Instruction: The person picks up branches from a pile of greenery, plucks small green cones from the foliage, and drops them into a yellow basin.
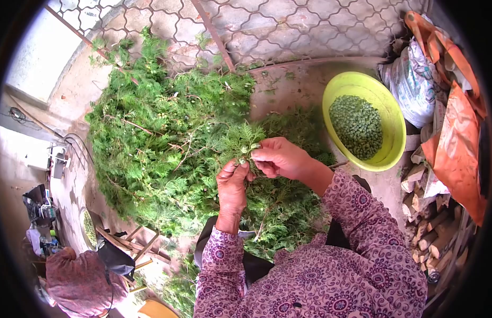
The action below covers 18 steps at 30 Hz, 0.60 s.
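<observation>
Both hands meet over a big heap of cut evergreen branches (166,116) with flat, feathery foliage. My left hand (232,188) is closed on the lower part of an evergreen sprig (241,139), whose fronds fan out above the fingers. Small green cones (243,159) show by the left thumb tip. My right hand (282,158) pinches at the same sprig, thumb and forefinger together at a pale green cone; whether the cone is still attached is too small to tell. To the right, a yellow-green basin (397,119) holds many small green cones (355,126).
Wavy wire fencing (288,26) stands behind the heap. White woven sacks (415,79), orange sheeting (453,143) and stacked firewood (434,233) line the right side. At lower left another person (81,281) sits near a wooden frame (137,244).
</observation>
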Motion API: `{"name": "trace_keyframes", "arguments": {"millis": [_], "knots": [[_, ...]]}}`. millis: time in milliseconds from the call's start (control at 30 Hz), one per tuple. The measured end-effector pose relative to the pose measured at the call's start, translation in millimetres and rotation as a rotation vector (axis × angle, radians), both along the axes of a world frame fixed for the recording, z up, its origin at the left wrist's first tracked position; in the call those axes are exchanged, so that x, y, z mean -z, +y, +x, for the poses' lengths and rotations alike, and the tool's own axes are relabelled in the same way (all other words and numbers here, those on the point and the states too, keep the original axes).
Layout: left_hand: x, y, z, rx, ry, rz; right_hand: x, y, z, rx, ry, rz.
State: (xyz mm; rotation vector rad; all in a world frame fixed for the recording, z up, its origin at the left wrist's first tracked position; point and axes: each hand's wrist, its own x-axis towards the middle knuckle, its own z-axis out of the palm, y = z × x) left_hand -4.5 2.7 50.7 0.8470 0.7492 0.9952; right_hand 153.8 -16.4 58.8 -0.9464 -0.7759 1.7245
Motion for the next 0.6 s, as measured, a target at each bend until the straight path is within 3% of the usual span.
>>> {"name": "trace_keyframes", "arguments": {"millis": [67, 233, 367, 433, 600], "knots": [[2.5, 1.2, -1.6, 0.013, -0.027, -0.036, -8.0, -1.0, 2.6, -0.053, 0.356, -0.054], [4.9, 3.2, -1.7, -0.023, -0.022, -0.084, -29.6, -5.6, 10.6, 0.076, 0.327, -0.015], [7.4, 3.6, -0.5, -0.016, -0.014, -0.052, -21.8, -2.6, 21.0, 0.109, 0.066, 0.084], [6.6, 2.5, 0.6, 0.008, 0.024, 0.004, -22.0, -4.2, 19.1, 0.188, -0.204, 0.12], [4.3, -0.9, 1.8, 0.065, 0.09, 0.032, -21.0, -3.6, 14.1, 0.167, -0.494, 0.21]]}}
